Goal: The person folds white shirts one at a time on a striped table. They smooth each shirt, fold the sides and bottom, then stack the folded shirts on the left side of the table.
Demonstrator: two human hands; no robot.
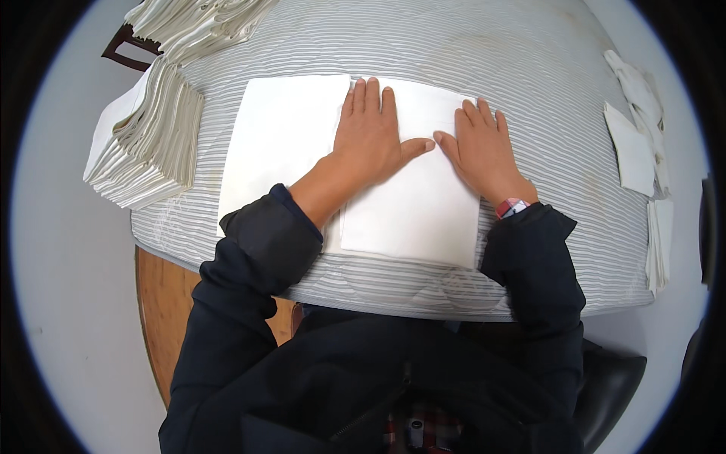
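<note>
A white cloth napkin [280, 144] lies spread on a grey striped padded surface [491, 53], with its right half folded over into a double layer [412, 219]. My left hand [370, 136] lies flat on the fold with fingers together, pressing down. Beside it, my right hand [484, 151] also rests flat on the folded part, thumb tips almost touching. Both hands hold nothing. Dark sleeves cover my forearms, and a red strap shows at my right wrist.
A tall stack of folded white napkins [144, 144] stands at the left edge, with more piled behind [197, 23]. Loose white cloths [639, 129] lie along the right edge. A round wooden tabletop [162, 303] shows under the padding, and a dark chair [125, 49] at far left.
</note>
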